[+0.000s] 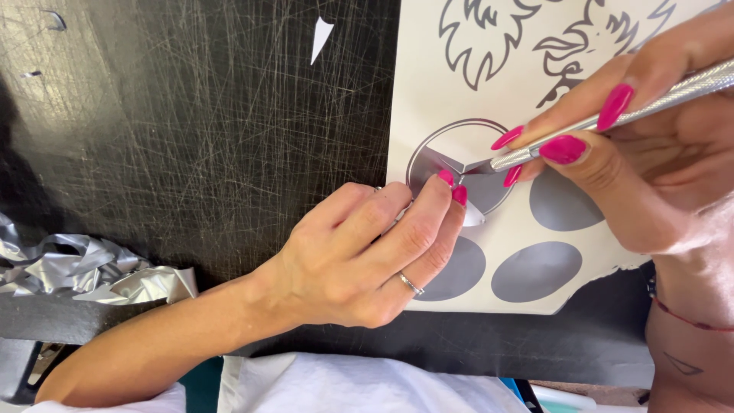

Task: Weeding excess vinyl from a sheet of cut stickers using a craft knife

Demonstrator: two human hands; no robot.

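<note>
A white backing sheet [428,92] with silver vinyl cut-outs lies on a scratched black cutting mat [199,138]. My right hand [642,160] grips a thin metal craft knife [612,118] like a pen, its tip touching the centre of a silver ringed emblem [447,153]. My left hand [367,252] rests on the sheet's left edge. Its thumb and forefinger pinch a small loose sliver of silver vinyl [474,216] just below the knife tip. Plain silver ovals [535,271] sit underneath, one partly hidden by my left fingers.
A crumpled pile of silver vinyl scraps [92,271] lies at the mat's left edge. A small white triangular offcut [320,37] sits on the mat near the top. Outlined ornamental shapes [489,38] fill the sheet's upper part. White fabric [344,386] shows below the mat.
</note>
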